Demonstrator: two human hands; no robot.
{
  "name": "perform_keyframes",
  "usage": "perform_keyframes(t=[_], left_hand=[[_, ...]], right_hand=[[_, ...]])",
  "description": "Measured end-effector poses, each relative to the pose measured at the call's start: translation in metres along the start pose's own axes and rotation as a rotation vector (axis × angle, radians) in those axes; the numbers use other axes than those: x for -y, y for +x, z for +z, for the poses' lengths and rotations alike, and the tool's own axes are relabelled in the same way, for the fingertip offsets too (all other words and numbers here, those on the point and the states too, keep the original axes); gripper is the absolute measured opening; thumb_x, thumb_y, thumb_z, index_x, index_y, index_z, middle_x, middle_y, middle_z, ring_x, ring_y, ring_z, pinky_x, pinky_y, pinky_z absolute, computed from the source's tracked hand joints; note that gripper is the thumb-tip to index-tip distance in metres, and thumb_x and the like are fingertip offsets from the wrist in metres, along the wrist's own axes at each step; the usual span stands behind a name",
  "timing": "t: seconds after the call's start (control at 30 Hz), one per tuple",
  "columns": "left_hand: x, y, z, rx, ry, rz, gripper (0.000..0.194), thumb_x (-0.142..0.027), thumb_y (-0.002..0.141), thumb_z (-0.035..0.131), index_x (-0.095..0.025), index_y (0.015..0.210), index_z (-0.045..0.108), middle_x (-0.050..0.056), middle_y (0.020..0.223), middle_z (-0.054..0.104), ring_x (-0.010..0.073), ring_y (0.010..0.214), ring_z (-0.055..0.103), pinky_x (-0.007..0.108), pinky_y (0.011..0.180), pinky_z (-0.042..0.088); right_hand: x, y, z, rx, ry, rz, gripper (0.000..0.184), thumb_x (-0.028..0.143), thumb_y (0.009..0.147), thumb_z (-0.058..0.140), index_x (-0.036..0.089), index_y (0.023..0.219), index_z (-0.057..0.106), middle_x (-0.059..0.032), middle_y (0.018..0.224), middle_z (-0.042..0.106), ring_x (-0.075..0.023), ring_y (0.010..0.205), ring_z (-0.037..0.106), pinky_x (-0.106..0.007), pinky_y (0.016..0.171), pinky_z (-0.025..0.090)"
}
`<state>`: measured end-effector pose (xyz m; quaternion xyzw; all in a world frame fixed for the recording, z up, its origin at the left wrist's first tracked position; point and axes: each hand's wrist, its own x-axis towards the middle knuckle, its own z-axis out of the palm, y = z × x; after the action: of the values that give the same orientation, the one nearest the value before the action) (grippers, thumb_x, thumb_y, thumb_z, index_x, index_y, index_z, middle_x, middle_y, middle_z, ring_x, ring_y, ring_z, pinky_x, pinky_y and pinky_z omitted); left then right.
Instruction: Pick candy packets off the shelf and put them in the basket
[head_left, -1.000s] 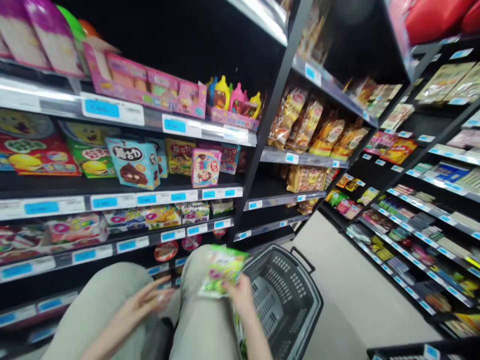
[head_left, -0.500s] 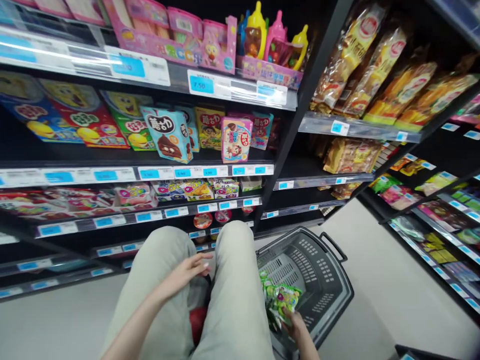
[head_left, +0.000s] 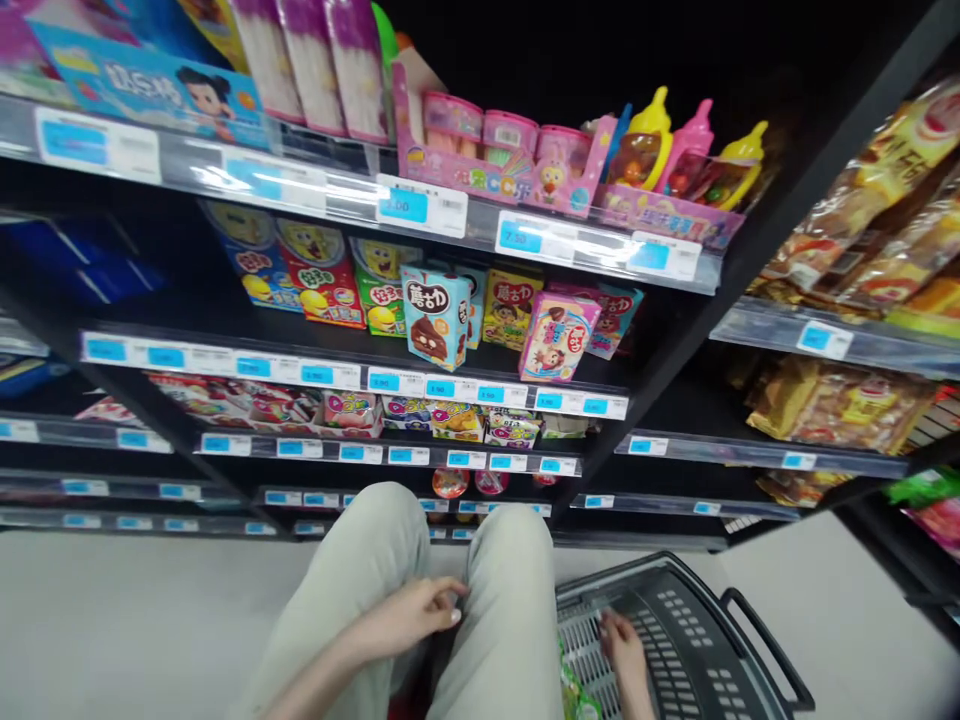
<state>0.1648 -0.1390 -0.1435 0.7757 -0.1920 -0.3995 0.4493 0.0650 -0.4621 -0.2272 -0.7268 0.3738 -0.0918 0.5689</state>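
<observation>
My left hand hangs loose above my knees, its fingers slightly bent and apart, with nothing in it. My right hand is over the inside of a grey plastic shopping basket on the floor to my right. Its fingers are loosely curled and I see nothing held in them. Green snack packets lie in the basket, below and left of the right hand and partly cut off by the frame's lower edge.
Ahead stands a black shelf. Blue and pink snack boxes stand on its middle level, above small candy packs. Bottle-shaped candies sit higher up. Bagged bread fills the right bay. The basket's handle sticks out right.
My right hand has let go of the green packets and moved up, away from them, inside the basket. My left hand stays near my knees. The view has turned left.
</observation>
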Motion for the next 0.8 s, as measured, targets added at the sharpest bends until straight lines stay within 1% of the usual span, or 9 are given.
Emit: perform_keyframes(t=[0.13,0.2,0.27,0.33,0.4,0.47,0.53,0.63,0.8], left_hand=[[-0.003,-0.001,-0.004,-0.009,0.004,0.016,0.038,-0.034,0.077,0.049,-0.016,0.110,0.056,0.004,0.088,0.063,0.0181,0.082,0.056,0.025,0.073,0.040],[-0.003,-0.002,-0.006,-0.020,-0.002,0.023,0.038,-0.034,0.077,0.049,-0.016,0.110,0.056,0.004,0.090,0.063,0.0181,0.083,0.056,0.025,0.073,0.040],[-0.002,-0.003,-0.008,-0.030,-0.015,0.026,0.039,-0.034,0.077,0.049,-0.015,0.110,0.056,0.005,0.090,0.063,0.0181,0.083,0.057,0.025,0.073,0.041],[0.001,-0.004,-0.009,-0.041,-0.035,0.028,0.039,-0.033,0.076,0.049,-0.015,0.110,0.056,0.005,0.089,0.064,0.0179,0.082,0.057,0.024,0.072,0.041],[0.003,-0.005,-0.010,-0.053,-0.049,0.034,0.039,-0.033,0.076,0.050,-0.015,0.110,0.056,0.005,0.088,0.064,0.0178,0.082,0.058,0.024,0.071,0.041],[0.005,-0.007,-0.011,-0.066,-0.051,0.047,0.039,-0.033,0.075,0.050,-0.015,0.109,0.057,0.005,0.089,0.064,0.0178,0.082,0.058,0.024,0.071,0.041],[0.006,-0.009,-0.012,-0.077,-0.049,0.058,0.039,-0.034,0.075,0.050,-0.015,0.109,0.058,0.005,0.089,0.065,0.0179,0.082,0.058,0.024,0.070,0.041],[0.008,-0.010,-0.012,-0.078,-0.041,0.078,0.039,-0.033,0.075,0.051,-0.015,0.108,0.058,0.005,0.088,0.065,0.0181,0.081,0.059,0.024,0.069,0.041],[0.006,-0.007,-0.011,-0.108,-0.130,0.117,0.038,-0.032,0.076,0.052,-0.013,0.109,0.057,0.007,0.090,0.064,0.0190,0.083,0.058,0.028,0.074,0.043]], right_hand=[[0.092,0.041,0.040,0.164,0.019,-0.302,0.048,0.055,0.057,0.057,0.015,0.085,0.058,-0.0102,0.085,0.063,-0.0207,0.079,0.060,-0.033,0.072,0.048],[0.139,0.055,0.070,0.239,-0.013,-0.440,0.048,0.048,0.063,0.059,0.016,0.098,0.056,-0.0104,0.098,0.061,-0.0181,0.083,0.059,-0.031,0.074,0.047],[0.179,0.066,0.100,0.212,-0.102,-0.598,0.052,0.043,0.067,0.058,0.016,0.110,0.050,-0.0124,0.110,0.057,-0.0172,0.082,0.059,-0.030,0.070,0.047],[0.206,0.076,0.123,0.140,-0.161,-0.676,0.053,0.041,0.067,0.059,0.014,0.111,0.050,-0.0136,0.103,0.059,-0.0183,0.076,0.059,-0.032,0.069,0.046],[0.221,0.083,0.137,0.046,-0.223,-0.742,0.042,0.039,0.066,0.060,0.011,0.099,0.058,-0.0116,0.082,0.063,-0.0211,0.071,0.058,-0.036,0.071,0.044],[0.225,0.084,0.143,-0.032,-0.273,-0.827,0.027,0.036,0.070,0.057,0.012,0.081,0.062,-0.0093,0.068,0.061,-0.0225,0.070,0.057,-0.038,0.073,0.041],[0.223,0.079,0.144,-0.074,-0.295,-0.934,0.024,0.034,0.075,0.050,0.014,0.074,0.063,-0.0089,0.070,0.061,-0.0212,0.074,0.056,-0.035,0.075,0.040],[0.217,0.064,0.144,-0.136,-0.289,-1.076,0.024,0.030,0.081,0.044,0.016,0.079,0.064,-0.0074,0.083,0.063,-0.0174,0.082,0.057,-0.029,0.077,0.041],[0.227,0.030,0.137,-0.347,-0.209,-1.208,0.019,0.026,0.083,0.047,0.015,0.081,0.063,-0.0087,0.083,0.062,-0.0162,0.081,0.056,-0.028,0.075,0.042]])
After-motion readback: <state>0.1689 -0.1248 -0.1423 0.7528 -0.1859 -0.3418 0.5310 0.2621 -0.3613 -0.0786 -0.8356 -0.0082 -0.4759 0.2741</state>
